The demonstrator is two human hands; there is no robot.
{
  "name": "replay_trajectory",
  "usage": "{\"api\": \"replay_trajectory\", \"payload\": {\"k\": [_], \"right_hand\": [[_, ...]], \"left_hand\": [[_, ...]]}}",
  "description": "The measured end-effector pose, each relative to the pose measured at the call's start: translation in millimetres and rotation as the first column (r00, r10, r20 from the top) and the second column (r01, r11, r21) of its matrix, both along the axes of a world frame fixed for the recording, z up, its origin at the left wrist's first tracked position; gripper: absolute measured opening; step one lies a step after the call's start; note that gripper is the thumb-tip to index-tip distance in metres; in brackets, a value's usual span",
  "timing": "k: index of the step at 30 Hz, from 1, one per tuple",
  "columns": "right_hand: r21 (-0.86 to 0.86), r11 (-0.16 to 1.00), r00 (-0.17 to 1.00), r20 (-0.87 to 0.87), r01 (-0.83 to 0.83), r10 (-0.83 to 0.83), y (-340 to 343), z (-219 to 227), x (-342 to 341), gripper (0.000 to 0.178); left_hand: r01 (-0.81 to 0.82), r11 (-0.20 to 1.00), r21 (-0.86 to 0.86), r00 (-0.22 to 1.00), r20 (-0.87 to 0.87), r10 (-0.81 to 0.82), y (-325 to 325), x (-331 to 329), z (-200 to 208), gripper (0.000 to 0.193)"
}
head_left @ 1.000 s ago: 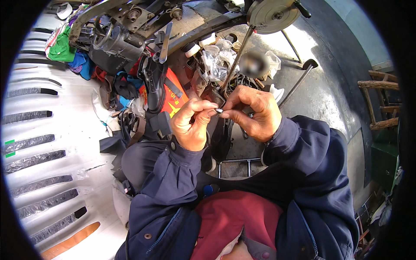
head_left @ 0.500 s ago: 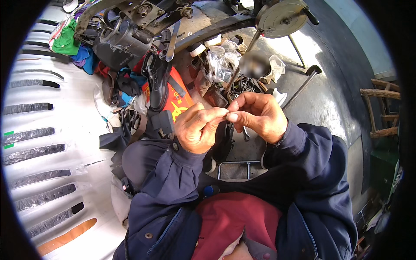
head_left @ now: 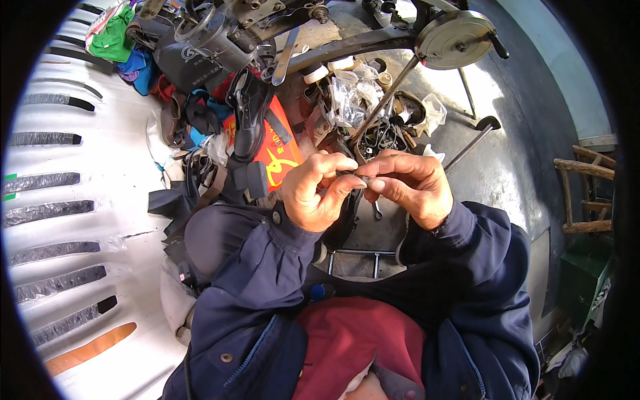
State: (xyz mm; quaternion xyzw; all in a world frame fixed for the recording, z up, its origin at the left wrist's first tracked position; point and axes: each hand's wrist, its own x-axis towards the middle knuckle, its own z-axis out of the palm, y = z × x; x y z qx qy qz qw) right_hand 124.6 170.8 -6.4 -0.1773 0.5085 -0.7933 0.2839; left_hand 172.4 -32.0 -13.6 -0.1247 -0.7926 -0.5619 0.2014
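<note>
My left hand (head_left: 315,191) and my right hand (head_left: 415,187) meet in front of me above my lap, fingertips almost touching. Each is closed in a pinch of thumb and forefinger. Between them is something small and dark, too tiny to name. Beyond the left hand lies a black shoe (head_left: 249,120) on a red-orange bag (head_left: 277,157) with yellow markings. Past the right hand, a box of tools and small parts (head_left: 389,138) sits on the floor. A metal spanner-like tool (head_left: 378,212) shows just below the fingers.
A hand-cranked machine with a round metal wheel (head_left: 460,41) spans the far side on thin legs. Clear plastic bags (head_left: 353,100) lie beneath it. Dark wrapped strips (head_left: 50,215) line the white sheet at left. A wooden stool (head_left: 587,177) stands at right.
My left fingers have spread a little, and the small dark thing now shows between the hands. The view has shifted slightly, so the machine and shoe sit lower and further right.
</note>
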Motion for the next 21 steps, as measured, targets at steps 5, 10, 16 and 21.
{"api": "replay_trajectory", "payload": {"k": [5,10,16,21], "right_hand": [[0.043,0.999,0.995,-0.099,0.021,-0.017,-2,-1,-1,0.019],[0.069,0.995,0.995,-0.072,0.072,-0.067,-2,-3,1,0.017],[0.027,0.986,0.985,-0.048,0.165,-0.164,-3,-10,7,0.006],[0.081,0.987,0.99,-0.016,0.139,-0.138,-5,-8,5,0.002]], "left_hand": [[0.021,1.0,0.005,0.997,-0.073,-0.021,3,-7,-2,0.025],[0.031,1.0,0.0,0.996,0.089,-0.03,1,0,5,0.023],[0.081,0.997,-0.013,0.993,0.09,-0.08,-1,-10,7,0.02],[0.074,0.992,-0.098,0.997,0.036,-0.07,-2,-11,7,0.013]]}}
